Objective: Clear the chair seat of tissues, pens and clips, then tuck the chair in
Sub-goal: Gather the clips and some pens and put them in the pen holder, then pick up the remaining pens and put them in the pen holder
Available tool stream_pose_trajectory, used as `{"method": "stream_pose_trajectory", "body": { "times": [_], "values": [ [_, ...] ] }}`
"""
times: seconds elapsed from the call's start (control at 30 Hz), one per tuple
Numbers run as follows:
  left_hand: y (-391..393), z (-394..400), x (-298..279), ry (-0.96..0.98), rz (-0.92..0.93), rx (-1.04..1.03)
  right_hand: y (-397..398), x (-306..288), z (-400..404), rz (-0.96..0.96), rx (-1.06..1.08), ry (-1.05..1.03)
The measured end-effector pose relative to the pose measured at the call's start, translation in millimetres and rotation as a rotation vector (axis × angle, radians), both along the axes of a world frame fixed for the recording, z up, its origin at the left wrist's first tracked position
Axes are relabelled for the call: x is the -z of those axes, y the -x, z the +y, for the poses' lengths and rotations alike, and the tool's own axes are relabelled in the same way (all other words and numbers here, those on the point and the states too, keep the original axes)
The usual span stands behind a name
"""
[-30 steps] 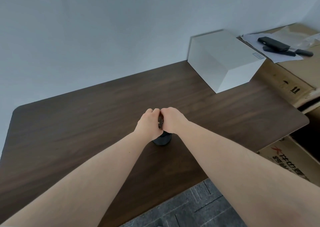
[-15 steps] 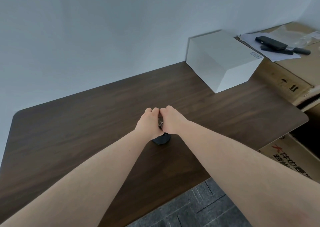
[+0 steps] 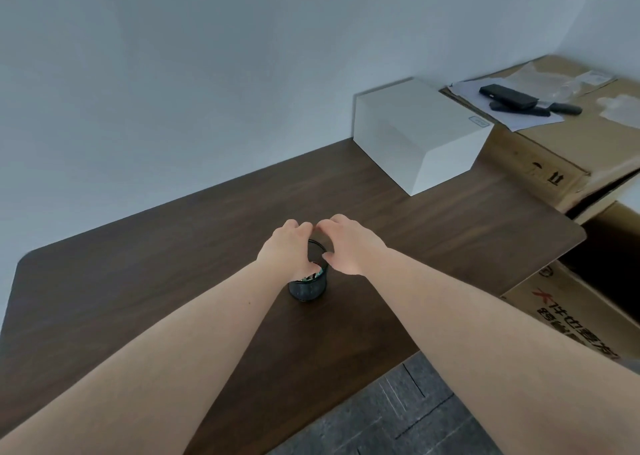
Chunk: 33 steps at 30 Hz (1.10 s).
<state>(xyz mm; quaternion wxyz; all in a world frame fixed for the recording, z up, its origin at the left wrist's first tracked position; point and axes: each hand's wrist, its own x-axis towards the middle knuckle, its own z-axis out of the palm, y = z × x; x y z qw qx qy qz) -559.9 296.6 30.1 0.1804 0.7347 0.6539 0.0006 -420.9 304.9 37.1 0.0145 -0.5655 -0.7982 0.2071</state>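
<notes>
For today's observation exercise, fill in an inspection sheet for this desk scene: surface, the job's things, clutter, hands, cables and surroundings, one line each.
Surface: dark brown wooden desk, mostly bare, set against a pale wall.
Job's things: small dark mesh cup upright on the desk, with small colourful items inside, too small to identify; chair not in view.
Clutter: white rectangular box at the desk's far right corner.
Hands: left hand and right hand arched over the cup's rim, fingertips nearly meeting; nothing visibly held.
Cables: nothing seen.
Surroundings: brown cardboard boxes to the right, carrying white papers and black oblong devices; grey carpet tiles below.
</notes>
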Motion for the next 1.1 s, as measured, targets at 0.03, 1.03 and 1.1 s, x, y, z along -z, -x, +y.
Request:
{"method": "stream_pose_trajectory", "body": {
  "times": [0.03,1.03,1.1],
  "values": [
    [-4,0,-4,0.005,0.030,0.014,-7,-2,-1,-0.006,0.007,-0.016],
    [-473,-117,57,0.061,0.275,0.894,-460,83,-266,-0.100,0.896,0.184],
    [-507,-138,71,0.085,0.272,0.956,-484,100,-297,-0.081,0.998,0.233]
  ]
}}
